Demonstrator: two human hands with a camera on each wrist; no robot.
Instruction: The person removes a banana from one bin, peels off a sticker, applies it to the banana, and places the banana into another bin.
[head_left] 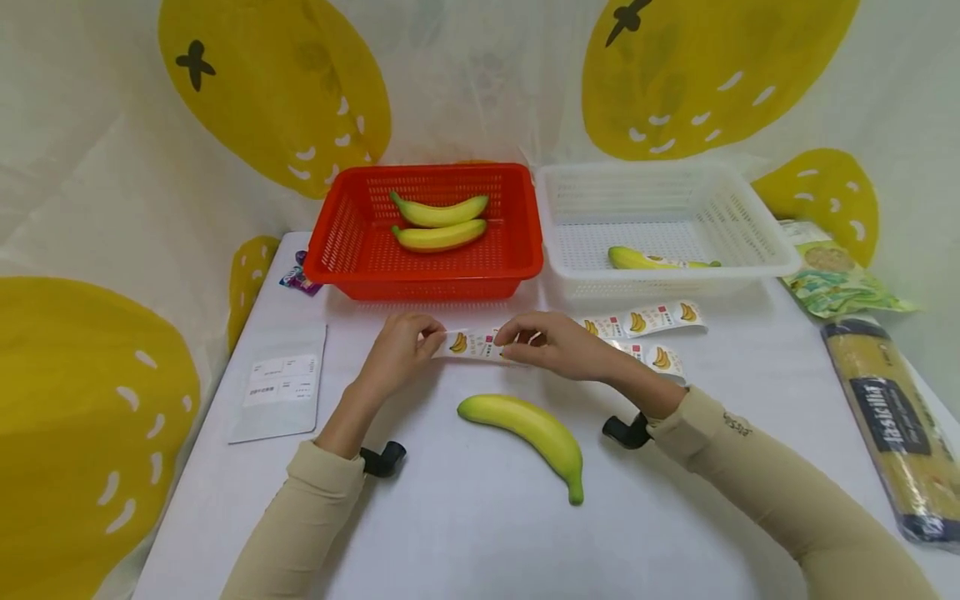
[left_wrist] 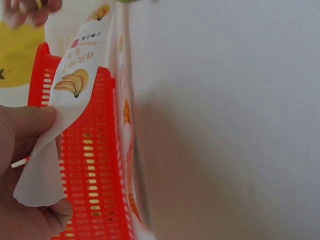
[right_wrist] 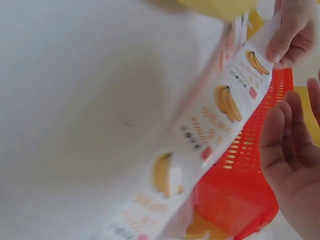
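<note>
A strip of banana stickers (head_left: 472,343) runs from the table's middle toward the white basket (head_left: 667,279). My left hand (head_left: 429,337) pinches its loose end between thumb (left_wrist: 22,125) and fingers. My right hand (head_left: 508,342) pinches the strip a little further along. The strip (left_wrist: 75,80) curves up in front of the red basket (left_wrist: 95,165); the right wrist view shows the strip (right_wrist: 225,105) beside my right hand's fingers (right_wrist: 292,160). A green-yellow banana (head_left: 536,429) lies on the table just below both hands. Two bananas (head_left: 441,212) lie in the red basket (head_left: 427,279), one banana (head_left: 645,260) in the white one.
A white pouch (head_left: 281,387) lies at the left of the table, and a purple packet (head_left: 300,279) sits beside the red basket. A green snack bag (head_left: 840,279) and a long pasta pack (head_left: 896,425) lie along the right edge.
</note>
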